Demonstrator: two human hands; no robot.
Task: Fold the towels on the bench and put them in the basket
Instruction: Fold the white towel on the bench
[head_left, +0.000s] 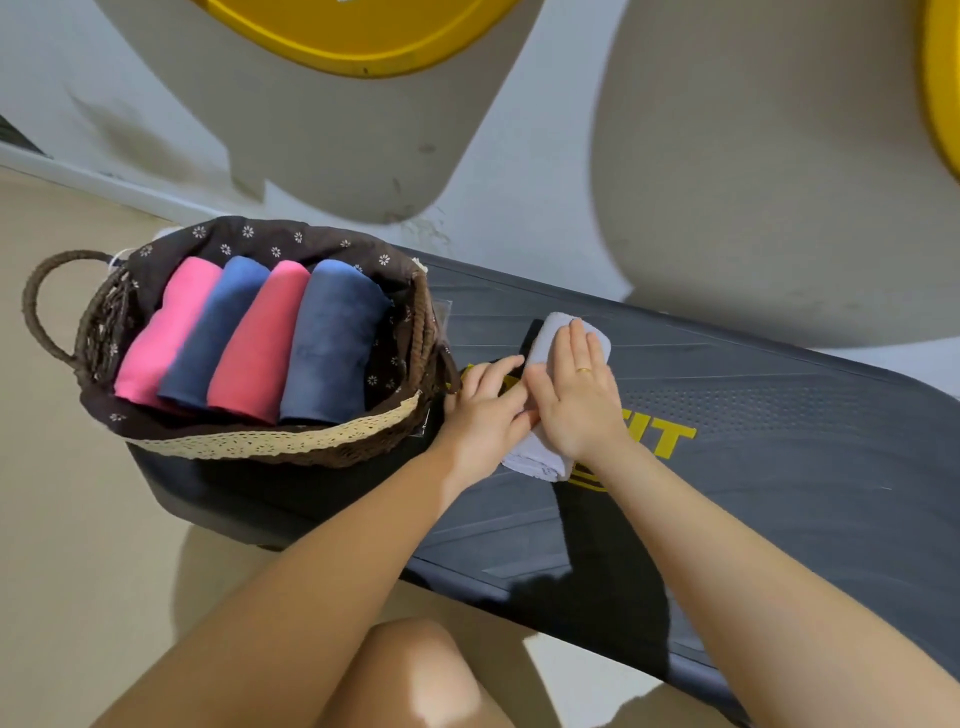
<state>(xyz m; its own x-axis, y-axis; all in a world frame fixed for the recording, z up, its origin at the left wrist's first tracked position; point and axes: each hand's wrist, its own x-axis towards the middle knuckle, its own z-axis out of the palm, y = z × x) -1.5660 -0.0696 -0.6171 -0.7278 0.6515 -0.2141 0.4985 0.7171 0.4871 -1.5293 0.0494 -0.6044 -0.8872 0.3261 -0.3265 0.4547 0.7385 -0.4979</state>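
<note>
Both the left hand (485, 402) and right hand (574, 397) press flat on the soft, light lavender folded towel (550, 332); best gripped around its middle.

basket (98, 332): rough woven wicker, cloth lining, lace trim | towels (332, 338): soft matt cloth | bench (753, 415): matt textured

Both bare forearms reach forward and come close together. The right hand (574, 395) lies flat, palm down, fingers straight and slightly spread, with a gold ring on one finger. The left hand (485, 402) touches it, fingers half curled.
</note>
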